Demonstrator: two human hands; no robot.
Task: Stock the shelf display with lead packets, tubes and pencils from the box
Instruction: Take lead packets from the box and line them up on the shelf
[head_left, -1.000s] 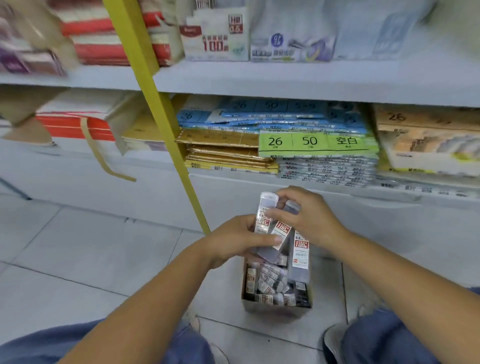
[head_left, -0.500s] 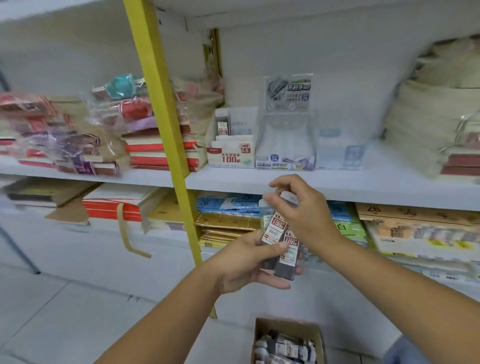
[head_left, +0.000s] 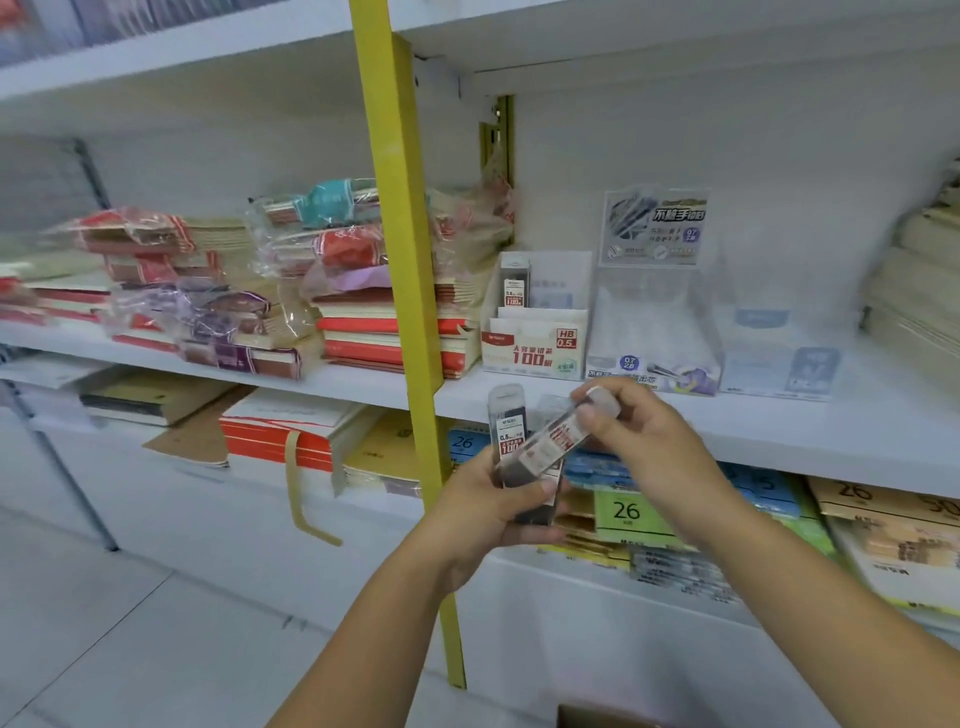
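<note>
Left hand (head_left: 483, 512), lower centre, grips dark labelled plastic lead tubes (head_left: 511, 434); right hand (head_left: 649, 441), just right of it, pinches top of tilted tube (head_left: 558, 441)

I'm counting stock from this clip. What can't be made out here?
Head view: count of lead tubes in the left hand; that hand and the tilted tube held by the right hand cover them.
Head view: the box, cut off by the bottom edge.
Head view: fine print on the HB 0.5 display carton, blurred.
</note>
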